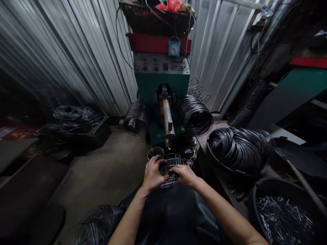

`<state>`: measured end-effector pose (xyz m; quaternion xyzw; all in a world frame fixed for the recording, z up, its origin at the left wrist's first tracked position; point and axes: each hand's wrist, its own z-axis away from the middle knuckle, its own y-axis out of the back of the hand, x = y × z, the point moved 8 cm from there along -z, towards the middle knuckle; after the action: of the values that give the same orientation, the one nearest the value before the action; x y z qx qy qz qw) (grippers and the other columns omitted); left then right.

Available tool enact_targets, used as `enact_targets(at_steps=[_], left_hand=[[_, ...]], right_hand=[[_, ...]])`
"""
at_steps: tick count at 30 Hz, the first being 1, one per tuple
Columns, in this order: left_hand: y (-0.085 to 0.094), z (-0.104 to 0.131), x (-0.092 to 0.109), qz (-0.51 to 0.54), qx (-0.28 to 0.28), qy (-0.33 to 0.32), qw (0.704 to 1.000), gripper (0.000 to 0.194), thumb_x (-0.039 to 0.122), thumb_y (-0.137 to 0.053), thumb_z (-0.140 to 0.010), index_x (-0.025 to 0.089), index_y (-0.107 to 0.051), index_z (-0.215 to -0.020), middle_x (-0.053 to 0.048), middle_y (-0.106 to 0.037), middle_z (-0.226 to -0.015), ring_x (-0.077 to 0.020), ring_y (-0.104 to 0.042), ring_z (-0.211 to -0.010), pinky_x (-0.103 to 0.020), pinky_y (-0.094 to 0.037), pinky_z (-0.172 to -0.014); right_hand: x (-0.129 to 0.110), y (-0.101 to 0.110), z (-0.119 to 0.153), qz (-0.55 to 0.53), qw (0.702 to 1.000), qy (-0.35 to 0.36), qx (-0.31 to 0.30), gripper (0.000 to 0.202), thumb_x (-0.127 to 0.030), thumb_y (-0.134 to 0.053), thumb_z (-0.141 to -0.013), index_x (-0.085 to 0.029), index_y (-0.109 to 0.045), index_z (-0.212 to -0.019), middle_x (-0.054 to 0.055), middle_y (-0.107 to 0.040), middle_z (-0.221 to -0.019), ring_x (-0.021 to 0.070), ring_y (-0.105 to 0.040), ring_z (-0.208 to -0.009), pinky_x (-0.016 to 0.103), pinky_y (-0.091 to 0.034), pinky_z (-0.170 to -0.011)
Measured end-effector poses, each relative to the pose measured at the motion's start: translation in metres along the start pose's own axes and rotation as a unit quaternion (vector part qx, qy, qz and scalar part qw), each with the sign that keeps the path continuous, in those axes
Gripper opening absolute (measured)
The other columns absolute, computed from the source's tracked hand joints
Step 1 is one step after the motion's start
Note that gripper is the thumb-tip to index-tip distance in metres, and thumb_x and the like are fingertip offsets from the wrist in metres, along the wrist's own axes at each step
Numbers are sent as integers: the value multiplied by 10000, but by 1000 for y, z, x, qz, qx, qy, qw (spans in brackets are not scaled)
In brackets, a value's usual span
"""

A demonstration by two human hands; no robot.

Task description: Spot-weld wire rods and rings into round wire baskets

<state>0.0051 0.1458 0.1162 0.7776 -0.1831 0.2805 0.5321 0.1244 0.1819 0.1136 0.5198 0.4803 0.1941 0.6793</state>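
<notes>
A round wire basket made of thin metal rods is in front of my lap, below the tip of the welding machine's arm. My left hand holds the basket's left side, thumb and fingers curved around the wires, with orange coverings on some fingers. From the right, my right hand is closed at the basket's near part, its fingertips pressed together on the wirework. Whether a small loose piece is also between those fingertips I cannot tell. The basket's underside is hidden by my hands and the dark apron.
Bundles of wire rings hang at the machine's left and right. A tub of wire rings and a bin of short metal pieces stand to my right. A crate of wire sits at the left.
</notes>
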Motion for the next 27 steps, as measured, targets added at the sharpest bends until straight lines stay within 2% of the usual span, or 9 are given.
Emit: enact_targets(at_steps=[4,9,16,19,24,27], left_hand=[[-3,-10,-8,6,-3,-6,1000,501,186,-699,-511,245,-636,-1004,-82,-495,-1280,-319,-437,-1215,-478,-364,-1014],[-4,-24,-14,12,1,-16,1000,508,221,-712,-522,228,-628,-1023,-91,-499,-1286,-319,-435,-1222,-469,-368,-1018],[-3,-51,-14,17,-24,11,1000,483,257,-720,-546,252,-635,-1022,-64,-523,-1257,-298,-472,-1186,-432,-394,-993],[-4,-54,-13,27,-27,17,999,469,299,-730,-554,247,-643,-1012,-61,-538,-1236,-290,-493,-1159,-415,-405,-977],[-1,-55,-11,15,10,17,1000,467,253,-726,-543,237,-646,-1003,-70,-555,-1203,-292,-501,-1140,-420,-414,-960],[-1,-63,-15,-3,3,36,999,483,259,-719,-554,241,-636,-1029,-79,-538,-1221,-299,-490,-1155,-431,-415,-958]], right_hand=[[5,1,-7,22,1000,-5,5,385,-70,-548,-740,-224,-640,-1081,51,-677,-1035,183,-633,-936,247,-466,-761],[7,10,-16,35,999,-12,5,407,-49,-526,-740,-205,-635,-1100,62,-670,-1072,188,-632,-951,245,-467,-773],[17,26,-34,50,997,-41,38,303,-121,-537,-801,-243,-649,-1055,36,-674,-1062,177,-632,-941,235,-456,-758],[18,28,-34,43,996,-43,58,276,-128,-560,-800,-243,-650,-1034,19,-674,-1064,166,-631,-936,221,-449,-758],[20,25,-33,68,994,-52,68,315,-123,-540,-818,-236,-628,-1098,38,-667,-1088,178,-627,-955,229,-454,-752],[24,27,-41,75,992,-63,75,320,-101,-503,-833,-218,-632,-1101,53,-667,-1091,183,-627,-956,237,-457,-771]])
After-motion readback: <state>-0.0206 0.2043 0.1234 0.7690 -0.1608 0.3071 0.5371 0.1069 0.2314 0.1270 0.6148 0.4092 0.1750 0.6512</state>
